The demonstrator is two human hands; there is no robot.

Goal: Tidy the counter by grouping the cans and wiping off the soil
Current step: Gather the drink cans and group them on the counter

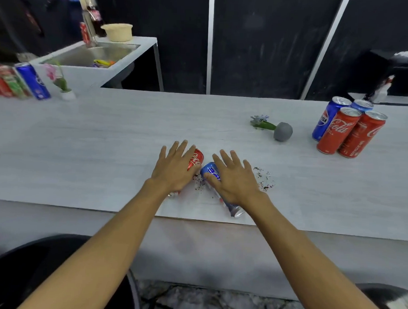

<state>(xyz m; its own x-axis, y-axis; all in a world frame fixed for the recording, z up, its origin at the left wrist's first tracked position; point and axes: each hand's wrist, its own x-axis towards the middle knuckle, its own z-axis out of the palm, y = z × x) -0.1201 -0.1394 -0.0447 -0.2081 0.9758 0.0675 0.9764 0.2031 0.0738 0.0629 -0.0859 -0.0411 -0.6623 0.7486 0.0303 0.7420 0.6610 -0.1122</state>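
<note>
Two cans lie on their sides near the front edge of the pale counter. My left hand rests flat, fingers straight and spread, on a red cola can. My right hand lies over a blue Pepsi can, fingers straight, thumb against its side. Dark soil is scattered between the cans and to the right of my right hand. A group of several upright cans, two red in front and two blue behind, stands at the far right.
A grey pot with a small plant lies tipped over mid-right. Several cans and a small white pot with a pink flower stand at the far left. A sink sits behind left. Dark chairs flank me below.
</note>
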